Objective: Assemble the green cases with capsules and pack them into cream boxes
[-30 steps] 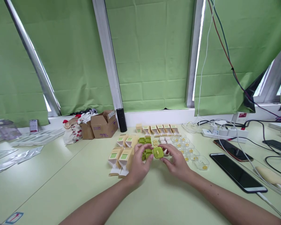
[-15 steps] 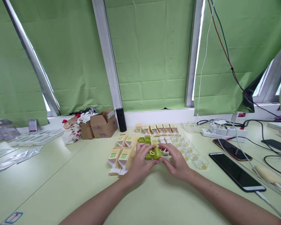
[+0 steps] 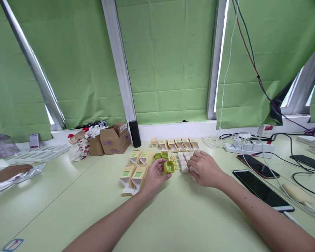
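My left hand holds a small green earbud-case cover with its hollow side toward me. Over the rows of white earbud cases, my right hand has its fingers closed on a white case, which they mostly hide. More green covers sit behind my left hand. Between them and the white cases lie small yellow rings. Beside my left hand stand several open kraft boxes with green labels.
At the back is another row of kraft boxes. Phones, cables and a power strip occupy the right. A cardboard box and black cylinder stand behind. Far left, another person's hand touches clear packets.
My hands have moved apart. The green cover stays in my left hand, now turned hollow side toward me. My right hand has shifted right onto the white cases. Another person's hand has appeared at left.
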`<state>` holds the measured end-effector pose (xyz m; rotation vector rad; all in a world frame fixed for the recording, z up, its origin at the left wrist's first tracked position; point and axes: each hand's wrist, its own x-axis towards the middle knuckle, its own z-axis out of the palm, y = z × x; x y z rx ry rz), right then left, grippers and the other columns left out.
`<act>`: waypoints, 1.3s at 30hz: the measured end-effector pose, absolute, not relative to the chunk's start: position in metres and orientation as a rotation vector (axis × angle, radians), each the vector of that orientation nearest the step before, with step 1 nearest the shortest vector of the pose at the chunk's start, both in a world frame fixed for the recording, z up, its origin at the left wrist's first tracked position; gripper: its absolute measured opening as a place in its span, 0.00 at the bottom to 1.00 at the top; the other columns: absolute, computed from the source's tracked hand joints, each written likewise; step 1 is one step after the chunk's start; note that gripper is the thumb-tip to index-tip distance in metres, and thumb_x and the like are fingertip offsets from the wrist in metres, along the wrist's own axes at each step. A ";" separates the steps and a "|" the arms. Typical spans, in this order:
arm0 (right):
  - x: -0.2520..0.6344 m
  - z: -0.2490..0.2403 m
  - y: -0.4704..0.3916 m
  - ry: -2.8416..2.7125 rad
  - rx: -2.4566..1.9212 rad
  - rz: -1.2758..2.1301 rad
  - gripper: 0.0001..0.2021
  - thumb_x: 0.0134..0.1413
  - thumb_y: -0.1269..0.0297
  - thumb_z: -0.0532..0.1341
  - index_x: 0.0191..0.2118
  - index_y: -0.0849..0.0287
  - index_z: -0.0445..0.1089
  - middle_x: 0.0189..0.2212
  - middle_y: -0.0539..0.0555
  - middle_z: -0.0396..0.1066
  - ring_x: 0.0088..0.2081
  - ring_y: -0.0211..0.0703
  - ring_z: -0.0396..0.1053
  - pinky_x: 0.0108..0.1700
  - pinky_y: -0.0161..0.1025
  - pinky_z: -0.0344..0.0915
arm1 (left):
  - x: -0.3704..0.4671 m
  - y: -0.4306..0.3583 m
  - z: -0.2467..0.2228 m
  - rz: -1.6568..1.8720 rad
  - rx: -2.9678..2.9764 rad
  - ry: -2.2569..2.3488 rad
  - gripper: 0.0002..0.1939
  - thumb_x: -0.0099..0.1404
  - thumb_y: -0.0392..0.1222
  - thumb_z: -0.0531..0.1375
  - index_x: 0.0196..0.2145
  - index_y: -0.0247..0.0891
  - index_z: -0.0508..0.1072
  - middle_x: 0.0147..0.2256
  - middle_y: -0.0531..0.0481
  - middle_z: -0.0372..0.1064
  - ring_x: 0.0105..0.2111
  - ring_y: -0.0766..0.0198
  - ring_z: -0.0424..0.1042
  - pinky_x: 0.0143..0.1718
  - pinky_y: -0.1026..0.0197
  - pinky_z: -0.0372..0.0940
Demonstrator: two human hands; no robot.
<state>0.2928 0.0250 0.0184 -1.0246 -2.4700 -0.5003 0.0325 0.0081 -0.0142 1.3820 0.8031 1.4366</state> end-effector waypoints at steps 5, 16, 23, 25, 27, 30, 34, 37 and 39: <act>0.294 0.015 0.023 -2.575 -1.128 -0.532 0.11 0.46 0.62 0.74 0.37 0.58 0.77 0.36 0.62 0.77 0.42 0.58 0.69 0.44 0.49 0.60 | 0.033 0.008 -0.013 1.402 1.279 0.762 0.32 0.47 0.36 0.79 0.48 0.38 0.72 0.48 0.42 0.79 0.47 0.55 0.79 0.47 0.55 0.73; 0.294 0.013 0.023 -2.619 -1.177 -0.490 0.08 0.44 0.68 0.71 0.34 0.59 0.76 0.36 0.62 0.75 0.43 0.59 0.69 0.45 0.50 0.62 | 0.033 0.006 -0.013 1.419 1.272 0.761 0.32 0.48 0.37 0.78 0.49 0.39 0.72 0.49 0.41 0.80 0.47 0.53 0.80 0.46 0.55 0.73; 0.275 0.013 0.016 -2.178 -0.832 0.514 0.07 0.61 0.58 0.65 0.38 0.56 0.73 0.37 0.55 0.73 0.40 0.48 0.69 0.41 0.44 0.66 | 0.032 0.005 -0.012 1.476 1.330 0.796 0.30 0.51 0.35 0.76 0.50 0.39 0.72 0.49 0.42 0.80 0.50 0.53 0.79 0.50 0.53 0.73; 0.264 0.001 0.017 -1.901 -0.698 0.924 0.14 0.61 0.49 0.65 0.40 0.56 0.73 0.33 0.53 0.71 0.34 0.45 0.68 0.35 0.41 0.64 | 0.032 0.005 -0.011 1.502 1.359 0.803 0.29 0.51 0.34 0.74 0.50 0.40 0.72 0.49 0.43 0.80 0.51 0.53 0.78 0.53 0.52 0.73; 0.253 -0.012 0.018 -1.672 -0.629 1.208 0.19 0.58 0.45 0.68 0.40 0.57 0.74 0.29 0.51 0.70 0.30 0.42 0.66 0.32 0.40 0.63 | 0.033 0.006 -0.012 1.523 1.386 0.805 0.28 0.52 0.33 0.73 0.50 0.39 0.72 0.49 0.43 0.79 0.52 0.53 0.78 0.55 0.51 0.72; 0.240 -0.026 0.016 -1.443 -0.551 1.429 0.20 0.52 0.47 0.75 0.39 0.58 0.76 0.29 0.51 0.71 0.28 0.40 0.66 0.31 0.40 0.63 | 0.033 0.007 -0.014 1.547 1.420 0.819 0.27 0.52 0.32 0.72 0.50 0.39 0.73 0.49 0.44 0.79 0.53 0.53 0.77 0.58 0.50 0.71; 0.234 -0.027 0.012 -1.206 -0.507 1.589 0.20 0.46 0.52 0.79 0.40 0.58 0.78 0.35 0.55 0.75 0.35 0.45 0.73 0.32 0.39 0.67 | 0.033 0.008 -0.018 1.549 1.438 0.872 0.27 0.52 0.32 0.71 0.50 0.40 0.74 0.50 0.44 0.78 0.53 0.52 0.77 0.58 0.50 0.71; 0.236 -0.024 0.013 -1.113 -0.501 1.641 0.20 0.44 0.54 0.80 0.39 0.58 0.79 0.36 0.55 0.76 0.38 0.47 0.75 0.33 0.39 0.69 | 0.033 0.007 -0.019 1.533 1.444 0.891 0.27 0.53 0.33 0.71 0.51 0.40 0.74 0.51 0.43 0.78 0.55 0.52 0.76 0.58 0.50 0.71; 0.237 -0.023 0.015 -1.084 -0.503 1.647 0.20 0.42 0.55 0.81 0.37 0.58 0.78 0.36 0.55 0.77 0.39 0.48 0.76 0.34 0.40 0.70 | 0.034 0.007 -0.019 1.531 1.450 0.902 0.27 0.52 0.32 0.71 0.51 0.40 0.75 0.51 0.44 0.78 0.55 0.51 0.76 0.58 0.50 0.70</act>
